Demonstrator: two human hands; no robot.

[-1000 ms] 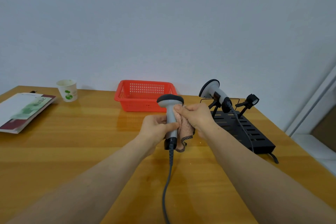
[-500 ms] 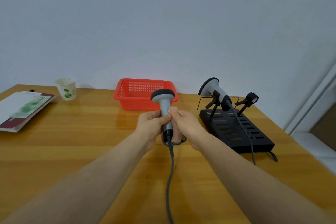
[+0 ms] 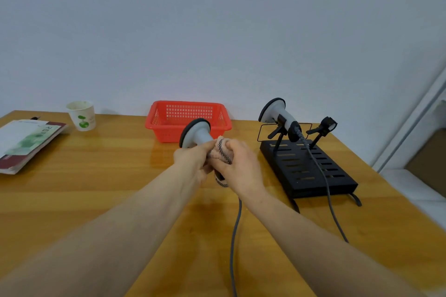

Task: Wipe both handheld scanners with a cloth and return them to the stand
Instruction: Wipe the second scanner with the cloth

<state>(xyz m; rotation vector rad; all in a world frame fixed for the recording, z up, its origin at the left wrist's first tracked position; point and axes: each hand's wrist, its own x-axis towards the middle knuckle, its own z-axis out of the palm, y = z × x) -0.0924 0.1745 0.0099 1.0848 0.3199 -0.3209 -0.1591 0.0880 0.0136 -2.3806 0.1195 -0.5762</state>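
Two scanners, only one in the hands. Held scanner (image 3: pixel 196 133) raised over the middle of the tabletop (image 3: pixel 96 176), tilted with its round head up and to the left, handle buried between both hands. Left hand (image 3: pixel 193 160) clamped around the handle just under the head, likely to steady the body against the rubbing. Right hand (image 3: pixel 242 167) curled around the cloth (image 3: pixel 223 152), pressing it onto the handle from the right; probably mid-wipe on the grip section.

Pale grey moulded plastic on the body, dark rim around the disc-shaped head; smooth and hard, likely slippery under a loose grip. Cloth pinkish, soft and bunched, edged with a dark-and-white stitched border. Grey cable (image 3: pixel 235 236) trailing from the handle base toward the near edge, slack enough for turning, by the look of it.

Just to the right, black stand (image 3: pixel 306 173): a slotted, sloping plate, seemingly metal, with two forked cradles at the back. Second scanner (image 3: pixel 277 113) resting in the left cradle, head up and to the left, own cable (image 3: pixel 327 188) draped down over the plate. Right cradle (image 3: pixel 324 126) vacant, presumably the slot for the held one. No telling the wipe status of the docked one.

Farther out: red perforated plastic basket (image 3: pixel 188 116) behind the hands, paper cup (image 3: pixel 82 116) with a green print, stacked glossy booklets (image 3: pixel 26 142) at the left edge.
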